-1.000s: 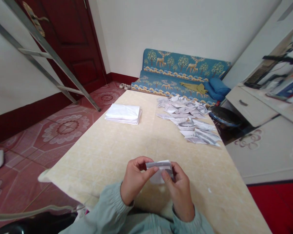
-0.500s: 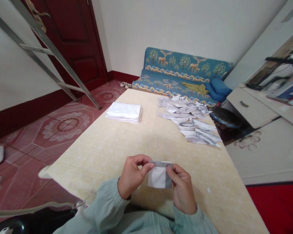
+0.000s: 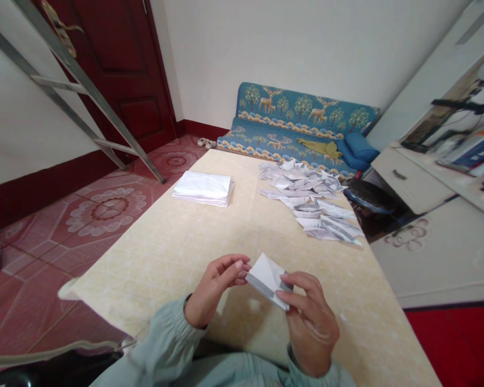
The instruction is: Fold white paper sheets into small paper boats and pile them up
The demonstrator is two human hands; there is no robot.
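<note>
Over the near end of a pale yellow table [image 3: 161,252], handling a folded paper [image 3: 266,277].
Pinching it in the right hand [image 3: 312,320], poising the left hand [image 3: 212,287] with narrowly bent fingers at the paper's left corner, with contact unclear.

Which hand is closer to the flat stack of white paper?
Left. The left hand is on the person's side of the white stack; the right hand is farther away, to the right, gripping a folded paper.

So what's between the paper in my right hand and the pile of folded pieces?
Only a bare stretch of pale yellow tablecloth shows between the paper in your right hand and the pile, in the head view.
</note>
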